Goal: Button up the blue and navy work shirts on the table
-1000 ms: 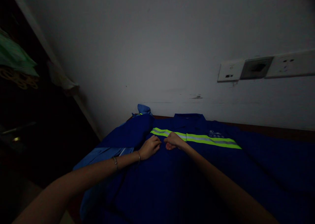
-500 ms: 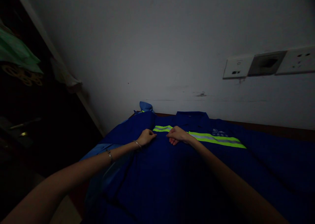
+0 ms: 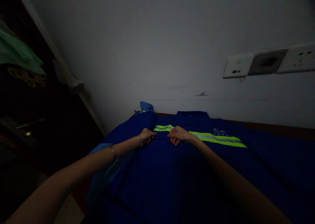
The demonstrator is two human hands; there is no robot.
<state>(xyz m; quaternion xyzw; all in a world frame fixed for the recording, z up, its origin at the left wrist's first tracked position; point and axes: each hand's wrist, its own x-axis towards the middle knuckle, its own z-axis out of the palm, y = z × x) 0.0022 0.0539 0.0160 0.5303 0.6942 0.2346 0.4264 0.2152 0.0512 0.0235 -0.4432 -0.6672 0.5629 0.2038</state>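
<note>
A dark blue work jacket (image 3: 157,171) lies spread out, its collar toward the wall. Across its chest runs a yellow-green reflective strip (image 3: 219,138) with a grey middle band, and pale lettering sits above it on the right. My left hand (image 3: 147,135), with a bracelet at the wrist, pinches the jacket cloth just below the left piece of strip. Opposite it, my right hand (image 3: 179,134) pinches the cloth near the front middle, covering part of the strip. A short gap of blue cloth lies between the two hands.
Lighter blue clothing (image 3: 147,106) shows beneath and behind the jacket on the left. A pale wall (image 3: 152,53) rises at the back, with sockets (image 3: 237,67) at right. A dark door with a handle (image 3: 29,123) and hanging green cloth (image 3: 18,51) stands left.
My left hand has turned slightly, its fingers more curled at the cloth. The right hand stays almost in place. The view has shifted a little.
</note>
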